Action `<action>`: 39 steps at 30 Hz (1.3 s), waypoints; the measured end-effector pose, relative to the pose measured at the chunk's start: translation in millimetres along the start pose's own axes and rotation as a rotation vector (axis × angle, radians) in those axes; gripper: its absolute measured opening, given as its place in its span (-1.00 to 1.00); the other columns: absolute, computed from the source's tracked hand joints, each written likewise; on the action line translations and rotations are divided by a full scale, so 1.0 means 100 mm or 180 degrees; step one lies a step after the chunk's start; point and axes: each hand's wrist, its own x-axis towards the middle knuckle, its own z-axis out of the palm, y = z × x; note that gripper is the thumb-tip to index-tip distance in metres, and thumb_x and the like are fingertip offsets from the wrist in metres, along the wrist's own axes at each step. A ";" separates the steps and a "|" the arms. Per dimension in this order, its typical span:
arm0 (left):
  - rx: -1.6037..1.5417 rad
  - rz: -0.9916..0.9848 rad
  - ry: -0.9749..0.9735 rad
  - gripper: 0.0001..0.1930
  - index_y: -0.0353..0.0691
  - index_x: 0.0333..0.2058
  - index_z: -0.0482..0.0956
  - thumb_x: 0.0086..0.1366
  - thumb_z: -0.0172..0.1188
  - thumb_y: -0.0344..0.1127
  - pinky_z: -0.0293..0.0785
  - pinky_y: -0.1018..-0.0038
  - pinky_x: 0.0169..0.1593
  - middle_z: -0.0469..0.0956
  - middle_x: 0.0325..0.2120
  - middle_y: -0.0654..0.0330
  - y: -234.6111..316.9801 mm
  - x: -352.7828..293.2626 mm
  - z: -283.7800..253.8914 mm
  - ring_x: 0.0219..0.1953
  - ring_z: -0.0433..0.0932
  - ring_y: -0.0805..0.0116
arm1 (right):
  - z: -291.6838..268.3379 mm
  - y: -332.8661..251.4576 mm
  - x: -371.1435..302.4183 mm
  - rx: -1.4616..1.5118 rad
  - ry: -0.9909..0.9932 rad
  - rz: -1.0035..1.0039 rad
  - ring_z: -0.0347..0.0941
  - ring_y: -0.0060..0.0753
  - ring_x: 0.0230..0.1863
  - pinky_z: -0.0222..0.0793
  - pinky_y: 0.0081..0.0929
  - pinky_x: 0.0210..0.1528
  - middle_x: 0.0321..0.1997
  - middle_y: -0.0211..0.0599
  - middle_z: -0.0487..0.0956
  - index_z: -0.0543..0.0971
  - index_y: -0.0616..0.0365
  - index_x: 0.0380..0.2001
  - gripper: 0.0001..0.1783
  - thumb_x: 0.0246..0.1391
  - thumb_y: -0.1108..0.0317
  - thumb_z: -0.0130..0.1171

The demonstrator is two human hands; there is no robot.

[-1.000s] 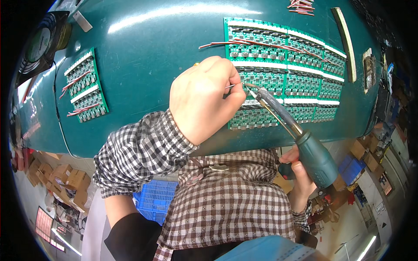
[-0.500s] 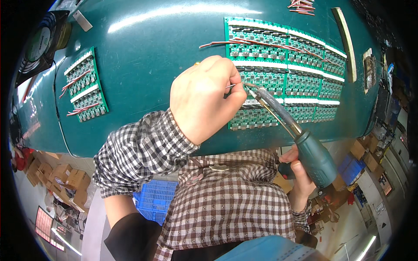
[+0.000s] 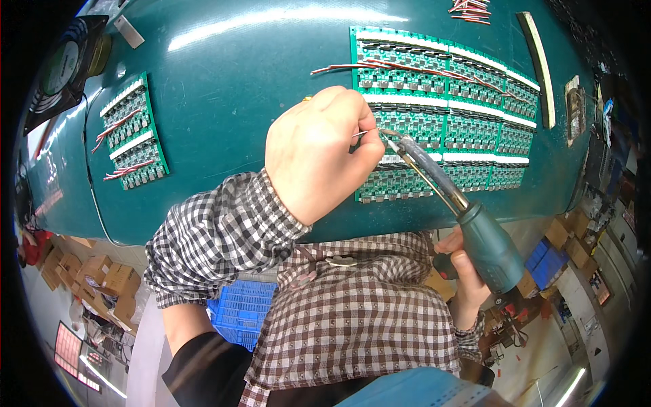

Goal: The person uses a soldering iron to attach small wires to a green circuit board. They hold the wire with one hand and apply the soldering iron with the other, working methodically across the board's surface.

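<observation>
My left hand is closed in a pinch over the large group of green circuit boards, with a thin wire between thumb and forefinger. Most of that wire is hidden by my fingers. Coming from the lower right, my right hand is wrapped round the dark green handle of a soldering gun. The metal barrel of the gun slants up to the left, its tip beside my left fingertips and over the boards. Whether the tip touches the wire or a board, I cannot tell. Loose red and white wires lie across the upper board rows.
A smaller board panel with wires on it lies at the left, near a black fan. More cut wires lie at the far edge. A pale curved strip is right of the boards. Below the table stands a blue crate.
The soldering gun's handle and my right hand have shifted very slightly left. My left hand holds its place.
</observation>
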 end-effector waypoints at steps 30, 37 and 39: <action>0.0325 0.0421 -0.0007 -0.73 -0.31 -0.30 0.50 -0.03 0.31 -0.55 0.46 0.44 -0.18 0.47 -0.37 0.11 0.52 0.23 -0.67 -0.29 0.49 0.27 | -0.53 0.31 0.25 0.2235 0.0510 -0.0524 0.36 -0.50 -0.47 0.44 -0.64 -0.54 -0.49 -0.38 0.37 0.37 0.28 -0.17 -0.55 0.25 0.02 -0.06; 0.0347 0.0415 -0.0144 -0.78 -0.28 -0.31 0.53 0.10 0.27 -0.32 0.48 0.42 -0.25 0.51 -0.41 0.13 0.19 1.48 0.11 -0.34 0.54 0.30 | -0.65 0.31 0.30 0.2838 0.0321 -0.0760 0.45 -0.40 -0.41 0.53 -0.50 -0.53 -0.47 -0.31 0.44 0.37 0.29 -0.15 -0.51 0.22 0.00 0.01; 0.0476 0.0267 -0.0082 -0.78 -0.27 -0.34 0.55 0.09 0.28 -0.27 0.48 0.41 -0.25 0.51 -0.43 0.13 0.04 1.61 0.21 -0.37 0.53 0.28 | -0.63 0.33 0.26 0.2908 0.0346 -0.0798 0.45 -0.40 -0.42 0.55 -0.49 -0.53 -0.47 -0.31 0.44 0.37 0.30 -0.15 -0.51 0.21 0.00 0.02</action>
